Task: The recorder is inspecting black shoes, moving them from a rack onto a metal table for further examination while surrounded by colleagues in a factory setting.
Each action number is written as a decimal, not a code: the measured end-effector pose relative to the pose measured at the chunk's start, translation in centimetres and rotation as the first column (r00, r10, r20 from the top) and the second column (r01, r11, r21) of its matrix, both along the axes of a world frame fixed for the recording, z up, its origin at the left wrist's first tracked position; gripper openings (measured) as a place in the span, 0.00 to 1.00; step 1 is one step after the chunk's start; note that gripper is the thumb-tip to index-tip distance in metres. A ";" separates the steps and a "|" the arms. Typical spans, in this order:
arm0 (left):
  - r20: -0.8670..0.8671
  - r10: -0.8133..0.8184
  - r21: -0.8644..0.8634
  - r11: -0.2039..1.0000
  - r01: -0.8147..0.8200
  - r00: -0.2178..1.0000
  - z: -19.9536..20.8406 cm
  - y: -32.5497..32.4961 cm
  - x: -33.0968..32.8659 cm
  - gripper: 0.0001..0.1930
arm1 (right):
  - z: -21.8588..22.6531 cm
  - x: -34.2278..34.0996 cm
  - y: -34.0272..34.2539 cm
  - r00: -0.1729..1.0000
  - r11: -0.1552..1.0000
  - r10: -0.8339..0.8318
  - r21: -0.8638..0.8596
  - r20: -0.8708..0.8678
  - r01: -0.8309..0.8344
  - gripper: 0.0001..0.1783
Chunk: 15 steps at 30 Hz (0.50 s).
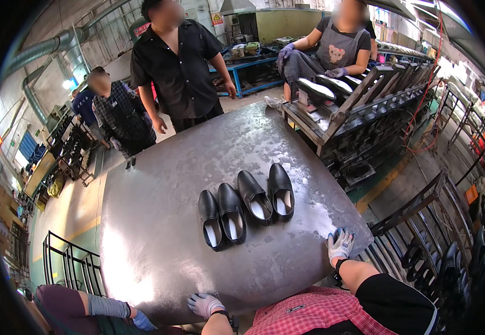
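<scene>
My left hand [205, 305], in a white knit glove, lies on the near edge of the metal table [158, 234] with its fingers stretched out and nothing in them. At the table's right edge rests my right hand [341, 244], gloved in white with blue-grey fingertips, its fingers spread and holding nothing. Two pairs of black slip-on shoes stand on the table beyond both hands: a left pair [226, 207] and a right pair [273, 184]. All have their toes pointing away from me, and pale insoles show inside. Neither hand touches a shoe.
A co-worker's blue-gloved hand [142, 320] is near the table's lower left corner. Another person in black [178, 61] stands beyond the far edge. A machine with shoes on it [331, 106] is at the back right; a shoe rack [421, 234] stands at the right.
</scene>
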<state>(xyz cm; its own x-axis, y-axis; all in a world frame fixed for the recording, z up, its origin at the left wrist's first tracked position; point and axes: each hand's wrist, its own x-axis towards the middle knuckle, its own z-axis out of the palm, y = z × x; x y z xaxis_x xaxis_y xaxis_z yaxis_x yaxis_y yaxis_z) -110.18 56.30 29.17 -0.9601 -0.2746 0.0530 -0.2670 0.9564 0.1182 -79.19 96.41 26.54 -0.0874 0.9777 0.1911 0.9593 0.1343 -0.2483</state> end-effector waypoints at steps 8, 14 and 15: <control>-0.023 0.010 -0.016 1.000 -0.011 1.000 -0.4 0.0 -0.1 0.20 | 0.9 -0.1 0.0 0.998 0.999 0.016 -0.044 0.059 -0.014 0.35; -0.036 0.009 0.004 1.000 -0.008 0.999 -0.3 0.0 0.0 0.19 | 1.7 -0.3 -0.1 0.997 0.995 0.028 -0.099 0.075 -0.020 0.34; -0.050 0.008 0.021 1.000 -0.007 0.999 -0.3 0.1 0.1 0.19 | 1.8 -0.3 -0.1 0.997 0.994 0.030 -0.106 0.076 -0.022 0.34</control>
